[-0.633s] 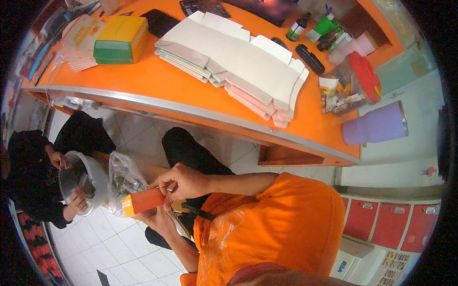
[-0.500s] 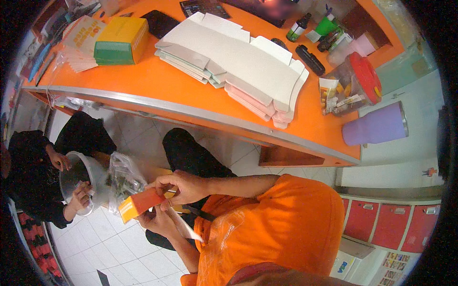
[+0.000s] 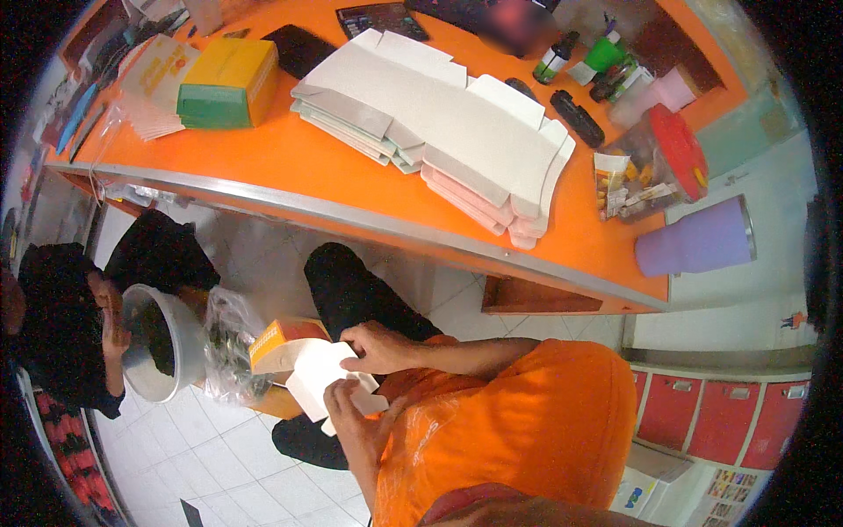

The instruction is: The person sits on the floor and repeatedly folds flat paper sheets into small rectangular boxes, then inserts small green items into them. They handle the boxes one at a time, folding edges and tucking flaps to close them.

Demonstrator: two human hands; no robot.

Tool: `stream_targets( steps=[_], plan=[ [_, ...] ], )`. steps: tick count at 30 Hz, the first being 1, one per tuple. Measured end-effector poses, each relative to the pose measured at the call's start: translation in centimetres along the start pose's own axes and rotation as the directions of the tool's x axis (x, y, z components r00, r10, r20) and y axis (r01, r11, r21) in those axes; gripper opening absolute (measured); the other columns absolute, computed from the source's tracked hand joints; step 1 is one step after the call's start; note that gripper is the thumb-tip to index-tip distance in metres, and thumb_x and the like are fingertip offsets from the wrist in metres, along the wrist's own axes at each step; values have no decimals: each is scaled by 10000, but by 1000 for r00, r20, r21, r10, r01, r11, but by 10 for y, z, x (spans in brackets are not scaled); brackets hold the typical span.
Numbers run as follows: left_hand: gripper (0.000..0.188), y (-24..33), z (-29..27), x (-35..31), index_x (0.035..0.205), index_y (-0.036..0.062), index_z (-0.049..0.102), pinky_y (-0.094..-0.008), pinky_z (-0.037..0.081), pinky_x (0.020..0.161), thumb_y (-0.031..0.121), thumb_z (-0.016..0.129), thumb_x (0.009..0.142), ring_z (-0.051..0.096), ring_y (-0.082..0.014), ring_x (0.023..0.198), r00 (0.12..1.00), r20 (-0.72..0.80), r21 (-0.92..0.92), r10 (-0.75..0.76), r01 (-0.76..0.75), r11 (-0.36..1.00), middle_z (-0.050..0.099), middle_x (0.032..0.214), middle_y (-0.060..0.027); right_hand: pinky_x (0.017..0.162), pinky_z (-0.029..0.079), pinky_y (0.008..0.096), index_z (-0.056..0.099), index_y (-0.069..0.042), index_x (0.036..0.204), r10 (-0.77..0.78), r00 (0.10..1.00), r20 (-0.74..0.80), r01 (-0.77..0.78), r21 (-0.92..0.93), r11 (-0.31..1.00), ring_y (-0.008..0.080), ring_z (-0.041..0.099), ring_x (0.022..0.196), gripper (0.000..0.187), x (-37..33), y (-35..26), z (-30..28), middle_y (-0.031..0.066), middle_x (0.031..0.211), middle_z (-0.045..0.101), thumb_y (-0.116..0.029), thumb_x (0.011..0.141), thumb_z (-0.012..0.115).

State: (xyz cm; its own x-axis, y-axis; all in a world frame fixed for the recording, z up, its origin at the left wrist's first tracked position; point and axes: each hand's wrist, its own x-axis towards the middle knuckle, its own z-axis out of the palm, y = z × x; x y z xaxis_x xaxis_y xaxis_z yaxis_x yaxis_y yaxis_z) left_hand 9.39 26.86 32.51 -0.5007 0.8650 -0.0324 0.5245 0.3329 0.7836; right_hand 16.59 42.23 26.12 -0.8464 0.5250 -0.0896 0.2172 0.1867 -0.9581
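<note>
A partly unfolded carton (image 3: 318, 373), white inside with orange-yellow printing outside, is held in front of my orange shirt. My right hand (image 3: 379, 349) grips the edge of its white flap, thumb and fingers bent round the card. Lower down, my left hand (image 3: 351, 413) pinches the near part of the same carton. Its curved orange-yellow panel (image 3: 285, 341) faces away from me. Under it, by my black-trousered leg, a yellow piece of card (image 3: 279, 402) shows in part.
On the orange table (image 3: 228, 162) lie stacked flat cartons (image 3: 421, 105), a folded yellow-green box (image 3: 230, 83), a red-lidded jar (image 3: 654, 167) and a purple tumbler (image 3: 698, 237). Beside a clear bag (image 3: 233, 347) stands a white bucket (image 3: 184, 351); a person in black (image 3: 61, 325) sits there.
The carton has gone from a closed, folded shape to an opened one showing its white inside. Both my hands have shifted right. The other person's hands have drawn back from the bucket.
</note>
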Motion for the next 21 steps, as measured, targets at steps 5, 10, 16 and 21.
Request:
stream_targets(
  steps=[5,10,16,21],
  plan=[
    [242,-32,28,-15,848,-4,627,-397,521,626,103,812,734,651,-293,711,997,-26,-70,-77,75,995,665,826,-137,617,500,425,659,16,774,-26,996,84,46,-253,966,377,629,588,315,-3,-5,-10,211,642,630,-271,901,667],
    [154,-22,31,-23,782,-13,663,-336,528,575,82,785,777,672,-260,653,995,-83,-4,-57,57,998,677,738,-126,761,520,459,616,29,1029,76,953,293,5,-267,964,388,672,850,251,-8,-2,-8,251,900,670,-202,931,627],
    [115,-40,42,-38,886,-25,684,-343,551,646,7,741,791,684,-285,706,999,-21,-151,40,-42,988,703,860,-159,953,461,453,501,-24,1301,193,842,504,-7,-348,938,377,579,1112,422,-23,-23,-20,243,1169,598,-45,891,598],
    [112,-54,57,-43,943,-15,693,-320,549,760,28,683,840,686,-242,856,994,-105,-253,-27,0,968,715,918,-145,943,459,425,532,-93,1374,161,847,507,17,-328,944,364,579,1075,559,-25,-18,-23,225,1127,610,23,831,596]
  ],
)
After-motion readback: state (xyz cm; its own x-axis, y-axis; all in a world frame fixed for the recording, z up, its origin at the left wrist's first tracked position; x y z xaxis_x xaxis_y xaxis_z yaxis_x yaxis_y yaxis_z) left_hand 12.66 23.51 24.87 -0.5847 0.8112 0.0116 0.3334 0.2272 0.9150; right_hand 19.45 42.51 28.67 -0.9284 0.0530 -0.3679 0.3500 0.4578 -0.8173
